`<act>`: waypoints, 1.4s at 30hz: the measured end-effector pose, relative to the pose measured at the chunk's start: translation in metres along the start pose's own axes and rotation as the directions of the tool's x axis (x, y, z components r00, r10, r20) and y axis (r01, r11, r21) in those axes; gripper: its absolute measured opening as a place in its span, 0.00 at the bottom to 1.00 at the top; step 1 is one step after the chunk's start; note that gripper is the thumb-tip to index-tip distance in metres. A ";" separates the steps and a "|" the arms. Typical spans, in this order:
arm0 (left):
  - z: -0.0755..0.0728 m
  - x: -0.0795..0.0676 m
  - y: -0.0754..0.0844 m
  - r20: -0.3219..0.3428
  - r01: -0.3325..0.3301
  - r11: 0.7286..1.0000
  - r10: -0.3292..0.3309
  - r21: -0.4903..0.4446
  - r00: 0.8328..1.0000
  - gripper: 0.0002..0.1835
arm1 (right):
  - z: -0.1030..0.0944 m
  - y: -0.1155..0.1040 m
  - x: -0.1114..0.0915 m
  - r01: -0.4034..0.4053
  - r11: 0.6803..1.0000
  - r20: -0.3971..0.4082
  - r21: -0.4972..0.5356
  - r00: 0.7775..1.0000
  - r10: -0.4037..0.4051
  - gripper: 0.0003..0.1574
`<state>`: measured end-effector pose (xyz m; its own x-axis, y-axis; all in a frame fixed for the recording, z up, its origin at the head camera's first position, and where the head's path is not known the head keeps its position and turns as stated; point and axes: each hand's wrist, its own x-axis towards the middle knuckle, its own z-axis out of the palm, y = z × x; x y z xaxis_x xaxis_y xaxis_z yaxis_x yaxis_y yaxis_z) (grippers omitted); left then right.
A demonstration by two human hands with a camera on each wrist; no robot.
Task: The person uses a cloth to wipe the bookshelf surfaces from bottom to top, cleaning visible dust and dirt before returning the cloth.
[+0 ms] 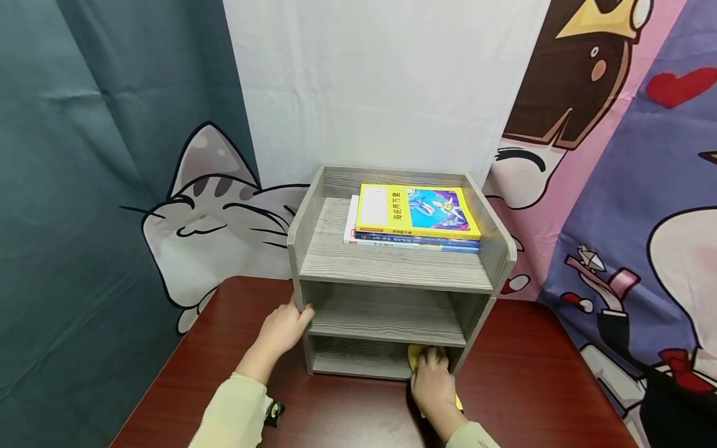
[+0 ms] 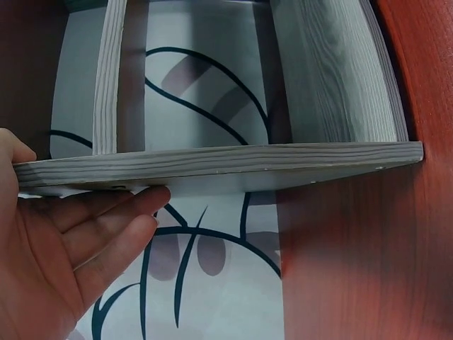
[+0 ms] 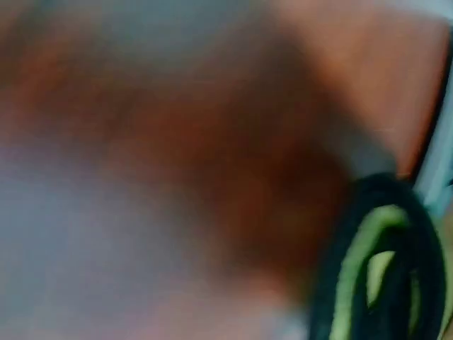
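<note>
A grey wood-grain shelf unit (image 1: 386,281) stands on the table. My left hand (image 1: 283,328) grips its left side panel, thumb on one face and fingers on the other; the left wrist view shows this hand (image 2: 67,248) around the panel's edge (image 2: 233,161). Low at the front right, my right hand (image 1: 434,382) holds a yellow cloth (image 1: 414,356) at the bottom compartment. Part of the cloth sticks out past the fingers and part below the wrist. The right wrist view is too blurred to show the grip.
Several books (image 1: 417,211) lie stacked on the shelf's top tier, a yellow one uppermost. Beneath the shelf is a dark red wooden table (image 1: 526,373). Fabric backdrops (image 1: 386,81) with cartoon figures hang close behind and at the sides.
</note>
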<state>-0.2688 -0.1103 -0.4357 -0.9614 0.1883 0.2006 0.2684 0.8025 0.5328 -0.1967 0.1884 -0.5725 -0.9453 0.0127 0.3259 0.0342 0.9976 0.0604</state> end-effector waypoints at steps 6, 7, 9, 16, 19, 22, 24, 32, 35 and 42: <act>0.000 0.001 -0.003 -0.002 0.010 1.000 -0.010 -0.006 1.000 0.16 | 0.009 0.007 -0.013 0.109 0.993 -0.128 0.056 0.987 -0.101 0.24; 0.000 0.001 -0.004 -0.002 0.013 1.000 -0.013 -0.005 1.000 0.16 | 0.008 0.007 -0.015 0.116 0.991 -0.112 0.060 0.988 -0.109 0.28; -0.001 0.002 -0.005 -0.004 0.016 1.000 -0.016 -0.004 1.000 0.15 | 0.006 0.006 -0.017 0.113 0.992 -0.053 0.060 0.993 -0.110 0.36; -0.001 0.004 -0.003 0.011 0.016 1.000 -0.016 -0.018 1.000 0.16 | -0.004 0.003 -0.009 0.024 0.996 0.056 0.085 0.998 -0.029 0.44; 0.001 0.005 -0.002 0.012 0.015 1.000 -0.015 -0.018 1.000 0.16 | -0.005 0.003 -0.005 0.002 0.994 0.045 0.112 0.999 -0.007 0.42; 0.001 0.005 0.000 -0.011 0.004 1.000 -0.004 -0.013 1.000 0.17 | -0.003 0.006 -0.004 0.006 0.992 0.011 0.125 1.000 -0.008 0.41; 0.001 0.006 0.001 -0.019 -0.004 1.000 0.004 -0.011 1.000 0.18 | -0.001 0.007 -0.004 0.016 0.991 -0.020 0.131 1.000 -0.014 0.41; -0.001 0.003 -0.002 0.016 -0.005 1.000 0.005 -0.015 1.000 0.16 | 0.006 0.005 -0.005 0.048 0.986 -0.068 0.160 0.997 -0.038 0.36; -0.002 0.003 -0.002 0.008 -0.011 1.000 0.011 -0.010 1.000 0.16 | 0.008 0.001 -0.004 0.056 0.987 -0.077 0.153 0.996 -0.045 0.35; -0.003 0.004 -0.001 0.014 -0.012 1.000 0.012 -0.016 1.000 0.19 | 0.009 -0.020 0.002 0.082 0.987 -0.063 0.139 0.995 -0.074 0.35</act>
<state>-0.2730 -0.1116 -0.4326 -0.9589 0.2060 0.1950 0.2805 0.7914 0.5432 -0.2025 0.1696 -0.5817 -0.9230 -0.0656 0.3792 -0.0891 0.9950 -0.0446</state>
